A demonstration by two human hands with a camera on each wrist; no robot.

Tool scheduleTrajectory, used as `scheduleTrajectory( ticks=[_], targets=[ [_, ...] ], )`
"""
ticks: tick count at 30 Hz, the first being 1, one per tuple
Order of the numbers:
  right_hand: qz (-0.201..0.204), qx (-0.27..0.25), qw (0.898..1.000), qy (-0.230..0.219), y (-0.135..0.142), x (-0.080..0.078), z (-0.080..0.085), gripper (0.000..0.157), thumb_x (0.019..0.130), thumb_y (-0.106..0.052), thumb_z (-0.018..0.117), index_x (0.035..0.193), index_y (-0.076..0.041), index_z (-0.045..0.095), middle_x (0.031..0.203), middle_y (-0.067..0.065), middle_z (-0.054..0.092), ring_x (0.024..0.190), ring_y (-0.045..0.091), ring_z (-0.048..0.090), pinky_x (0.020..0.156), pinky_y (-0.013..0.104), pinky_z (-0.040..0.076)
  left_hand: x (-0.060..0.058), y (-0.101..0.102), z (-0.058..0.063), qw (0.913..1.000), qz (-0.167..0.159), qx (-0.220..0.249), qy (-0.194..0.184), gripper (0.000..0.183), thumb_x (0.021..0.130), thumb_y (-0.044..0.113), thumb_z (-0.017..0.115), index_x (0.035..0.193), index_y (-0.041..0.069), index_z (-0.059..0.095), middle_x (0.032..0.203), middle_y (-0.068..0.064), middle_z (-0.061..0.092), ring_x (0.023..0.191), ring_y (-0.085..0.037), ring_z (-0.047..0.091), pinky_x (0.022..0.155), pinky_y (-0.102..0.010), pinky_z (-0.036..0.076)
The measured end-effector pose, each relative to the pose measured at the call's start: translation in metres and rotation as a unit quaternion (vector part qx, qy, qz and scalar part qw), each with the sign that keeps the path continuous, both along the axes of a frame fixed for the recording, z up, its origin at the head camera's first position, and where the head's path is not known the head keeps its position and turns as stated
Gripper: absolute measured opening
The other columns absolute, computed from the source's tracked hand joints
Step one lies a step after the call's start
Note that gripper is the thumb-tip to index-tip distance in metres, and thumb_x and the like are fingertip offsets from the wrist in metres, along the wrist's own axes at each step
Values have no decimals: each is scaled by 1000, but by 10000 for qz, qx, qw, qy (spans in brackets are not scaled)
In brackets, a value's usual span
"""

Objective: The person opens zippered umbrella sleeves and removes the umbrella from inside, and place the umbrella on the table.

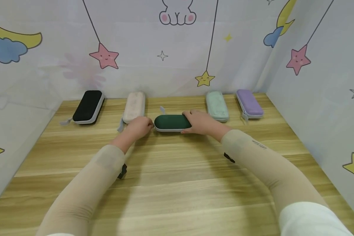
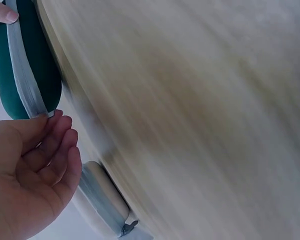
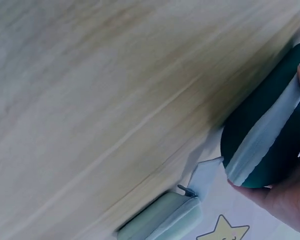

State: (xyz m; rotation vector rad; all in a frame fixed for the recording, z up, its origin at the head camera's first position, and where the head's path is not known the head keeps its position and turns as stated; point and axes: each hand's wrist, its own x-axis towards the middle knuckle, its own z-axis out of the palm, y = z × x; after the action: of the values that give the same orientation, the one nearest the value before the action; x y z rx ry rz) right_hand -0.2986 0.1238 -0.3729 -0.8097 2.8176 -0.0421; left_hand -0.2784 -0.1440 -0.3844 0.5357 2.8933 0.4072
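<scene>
A dark green oval zip case [image 1: 171, 122] with a pale zip band lies crosswise over the table in the head view. My right hand [image 1: 201, 123] grips its right end, thumb against the near side. At the other end, my left hand [image 1: 140, 127] pinches a small pale tab with thumb and fingertips. In the left wrist view the left hand [image 2: 35, 170] meets the tip of the zip band, its other fingers curled loosely. The right wrist view has the right hand [image 3: 290, 195] around the green case [image 3: 270, 130], thumb on the zip band.
Along the back stand a black case [image 1: 88, 106], a cream case [image 1: 134, 106] near my left hand, a mint case [image 1: 217, 105] just behind my right hand, and a purple case [image 1: 250, 103]. A grey strap [image 1: 163, 110] shows behind the green case. Printed cloth walls border the wooden table [image 1: 171, 183].
</scene>
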Motion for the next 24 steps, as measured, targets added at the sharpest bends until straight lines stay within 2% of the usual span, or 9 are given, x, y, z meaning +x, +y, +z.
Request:
scheduleTrajectory(
  ticks=[2, 6, 11, 18, 24],
  targets=[
    [48, 136, 9999, 85, -2, 1, -1, 89, 87, -64, 60, 151, -8, 31, 141, 21, 42, 123, 35, 49, 100, 47, 41, 1, -1, 0, 10000, 36, 3, 53, 24, 102, 11, 48, 103, 0, 70, 101, -12, 68, 86, -25, 60, 79, -39, 48],
    [135, 358, 9986, 378, -2, 1, -6, 87, 88, -65, 56, 149, -8, 32, 136, 21, 45, 118, 36, 52, 97, 47, 43, 4, -3, 1, 9998, 24, -140, 138, 26, 102, 12, 45, 101, 2, 68, 96, -11, 66, 79, -23, 56, 73, -38, 46],
    [179, 448, 9967, 650, -2, 0, -12, 84, 88, -66, 54, 147, -8, 35, 133, 21, 46, 114, 37, 54, 92, 48, 46, 6, -1, 2, 9994, -131, -335, 6, 29, 103, 15, 40, 98, 2, 65, 88, -11, 63, 74, -23, 55, 70, -39, 45],
    [71, 397, 9977, 546, -3, 0, -11, 82, 89, -63, 56, 147, -8, 34, 131, 20, 47, 114, 36, 53, 94, 48, 45, 7, 1, 0, 9978, -434, -480, 143, 26, 102, 13, 41, 90, 3, 62, 81, -9, 61, 73, -24, 56, 69, -40, 47],
    [54, 399, 9985, 384, -9, -3, -6, 81, 86, -63, 60, 143, -9, 39, 128, 17, 49, 114, 34, 53, 94, 47, 44, 8, 2, -3, 9996, -151, -217, 118, 27, 98, 17, 48, 71, 10, 49, 63, -2, 42, 58, -17, 40, 58, -33, 36]
  ],
)
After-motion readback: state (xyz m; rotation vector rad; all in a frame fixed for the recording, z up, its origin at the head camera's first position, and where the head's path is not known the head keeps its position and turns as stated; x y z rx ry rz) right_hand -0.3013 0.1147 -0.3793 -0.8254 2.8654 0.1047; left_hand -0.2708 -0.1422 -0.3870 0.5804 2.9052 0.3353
